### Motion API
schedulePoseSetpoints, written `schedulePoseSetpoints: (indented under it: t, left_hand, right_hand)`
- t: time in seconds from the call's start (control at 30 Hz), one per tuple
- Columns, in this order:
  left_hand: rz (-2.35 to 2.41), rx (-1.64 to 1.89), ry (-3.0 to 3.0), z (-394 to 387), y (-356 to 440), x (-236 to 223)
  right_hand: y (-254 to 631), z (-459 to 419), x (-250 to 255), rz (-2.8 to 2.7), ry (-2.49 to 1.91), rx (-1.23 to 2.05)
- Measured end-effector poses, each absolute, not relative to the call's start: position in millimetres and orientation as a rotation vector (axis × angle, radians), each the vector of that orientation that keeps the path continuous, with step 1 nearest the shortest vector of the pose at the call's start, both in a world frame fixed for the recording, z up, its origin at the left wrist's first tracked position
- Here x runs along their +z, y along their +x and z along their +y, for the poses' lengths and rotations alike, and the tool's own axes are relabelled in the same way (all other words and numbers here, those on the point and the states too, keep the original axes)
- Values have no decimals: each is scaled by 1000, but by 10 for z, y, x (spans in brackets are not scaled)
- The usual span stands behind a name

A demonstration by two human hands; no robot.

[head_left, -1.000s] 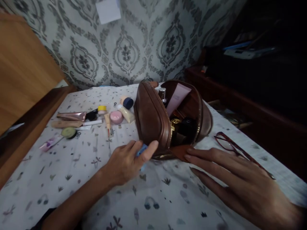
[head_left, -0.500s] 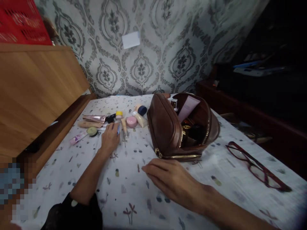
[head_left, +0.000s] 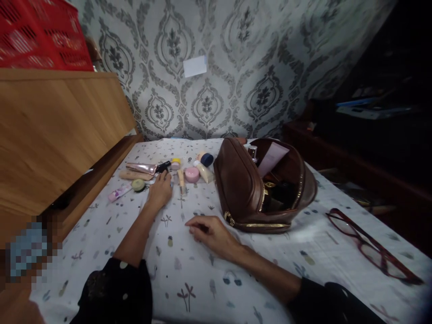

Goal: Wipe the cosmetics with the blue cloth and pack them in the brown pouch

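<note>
My left hand reaches down among the cosmetics, its fingers curled over something mostly hidden; a bit of blue shows at its side. Around it lie a black tube, a green-lidded jar, a rose-gold tube and a small beige tube. My right hand hovers low over the cloth, fingers loosely bent, thumb apart, with nothing in it. Behind it stands a brown makeup bag, unzipped, with a pink tube and dark items inside.
A pink jar, a cream tube, a navy-lidded jar and a yellow-lidded jar sit left of the bag. Red-framed glasses lie at the right. A wooden cabinet holding a red basket borders the left.
My right hand has moved left, away from the bag's front, and its thumb has come apart from the fingers. My left hand stays among the cosmetics. The whole view has shifted slightly.
</note>
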State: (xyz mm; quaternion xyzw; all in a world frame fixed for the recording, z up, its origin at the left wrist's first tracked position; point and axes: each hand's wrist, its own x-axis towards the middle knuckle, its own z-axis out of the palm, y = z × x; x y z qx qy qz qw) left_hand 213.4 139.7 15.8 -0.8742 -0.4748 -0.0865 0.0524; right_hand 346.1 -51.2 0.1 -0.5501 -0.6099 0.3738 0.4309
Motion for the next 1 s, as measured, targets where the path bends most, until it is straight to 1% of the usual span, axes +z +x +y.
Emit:
schedulePoseSetpoints:
  t: [0.1, 0.3, 0.43, 0.57, 0.73, 0.87, 1.0]
  left_hand:
    - [-1447, -304, -2653, 1352, 2123, 170]
    - [-1414, -444, -2690, 1388, 2311, 297]
    - [-1359, -286, -2773, 1578, 2596, 402]
    - [-1401, -125, -2784, 1815, 2784, 441]
    - [-1477, -76, -2740, 1917, 2848, 433]
    - [-1539, -186, -2757, 1895, 2790, 406]
    - [-1620, -467, -2819, 1937, 2582, 389]
  right_hand:
    - [3441, -567, -13, -1421, -1350, 1014]
    - [3396, -625, 3, -1476, -1345, 999]
    - [3407, -638, 33, -1498, -1364, 991]
    - [3425, -647, 29, -1560, -1352, 938]
    - [3449, -636, 2, -1585, -1340, 892]
    - [3453, -631, -6, -1551, -1334, 938]
    - [3450, -616, -16, -1490, -1309, 998]
